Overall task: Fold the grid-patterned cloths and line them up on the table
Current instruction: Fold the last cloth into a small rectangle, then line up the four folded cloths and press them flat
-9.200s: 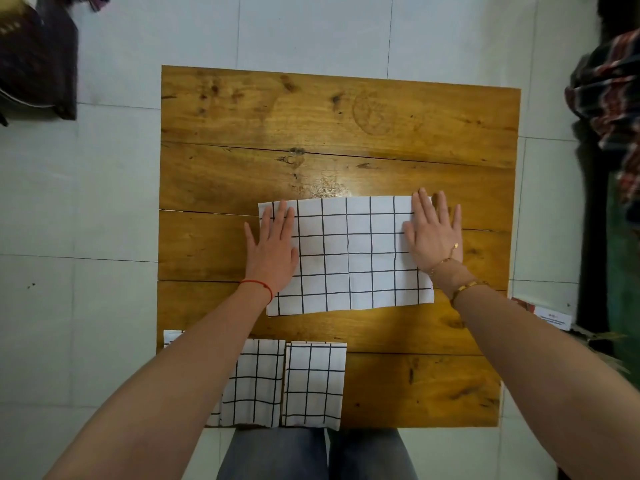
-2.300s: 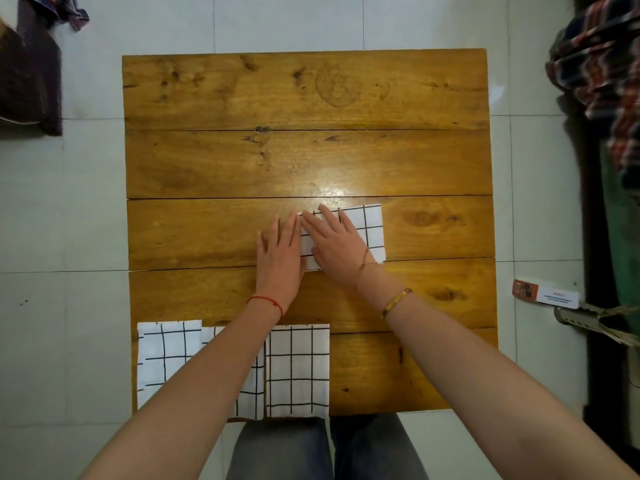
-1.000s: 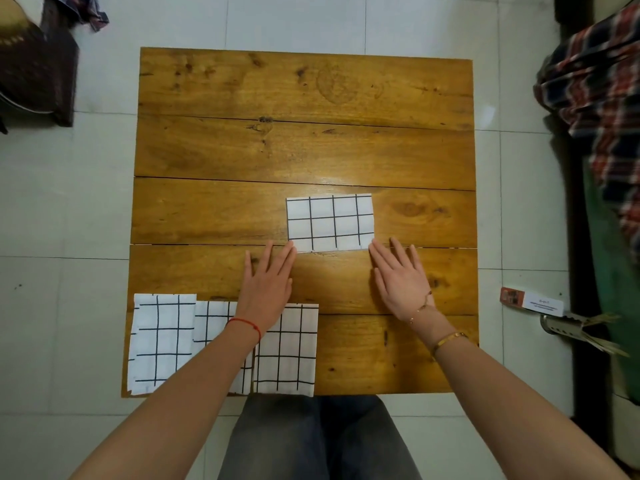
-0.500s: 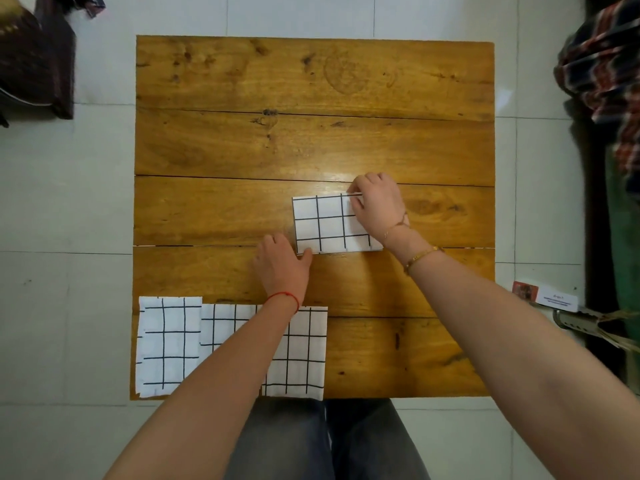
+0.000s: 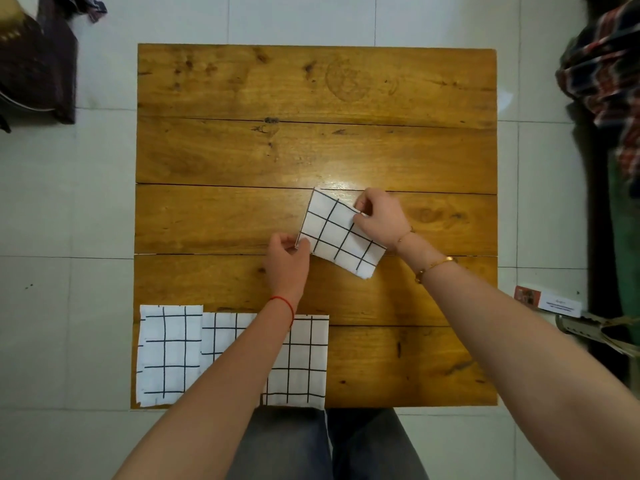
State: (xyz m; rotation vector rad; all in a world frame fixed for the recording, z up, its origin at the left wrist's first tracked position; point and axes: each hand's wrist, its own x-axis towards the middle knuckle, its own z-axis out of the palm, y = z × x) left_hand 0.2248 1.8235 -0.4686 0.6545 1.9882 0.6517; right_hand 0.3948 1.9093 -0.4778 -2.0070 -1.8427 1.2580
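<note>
Folded grid-patterned cloth [image 5: 337,232] near the middle of the wooden table [image 5: 311,150], turned askew, pinched at its near-left corner by the left hand [image 5: 287,261] and at its far-right edge by the curled fingers of the right hand [image 5: 381,216]. Closer in, along the near-left edge of the table, three more folded cloths in a row: left cloth [image 5: 169,355], middle cloth [image 5: 221,334] partly under the left forearm, right cloth [image 5: 301,362].

held cloth [image 5: 341,233]: mid table [image 5: 311,150], tilted
folded row [image 5: 169,355]: table's near-left edge
box [image 5: 547,301]: floor, right of table
</note>
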